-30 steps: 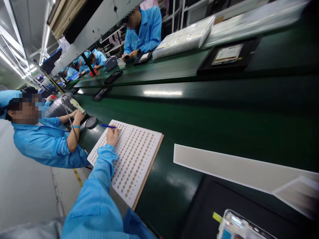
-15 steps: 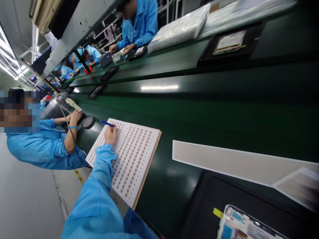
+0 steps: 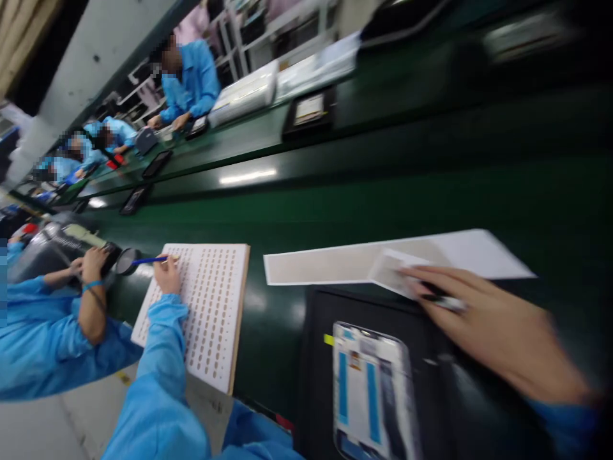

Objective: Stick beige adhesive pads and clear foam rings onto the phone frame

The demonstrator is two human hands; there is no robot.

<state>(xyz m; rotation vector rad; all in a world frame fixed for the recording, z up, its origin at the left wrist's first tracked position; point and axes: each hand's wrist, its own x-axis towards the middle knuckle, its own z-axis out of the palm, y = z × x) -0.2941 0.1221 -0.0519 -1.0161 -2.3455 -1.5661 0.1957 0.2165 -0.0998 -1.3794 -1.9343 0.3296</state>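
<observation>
One sticker-like sheet (image 3: 211,313) beneath left hand (image 3: 167,277)

Glossy green tabletop (image 3: 378,204), streaked with reflected light. On its near section, at left, lies a white perforated sheet (image 3: 215,319) with rows of tan cutouts, set on tan backing. A round dark disc (image 3: 125,260) and 1 slim black case (image 3: 135,200) lie farther left. To the right, a long pale strip (image 3: 311,268) lies just beyond a broad black tray (image 3: 313,377). Far section: 1 square black tray (image 3: 293,123) and a plastic-wrapped stack (image 3: 246,92), near each other.
</observation>
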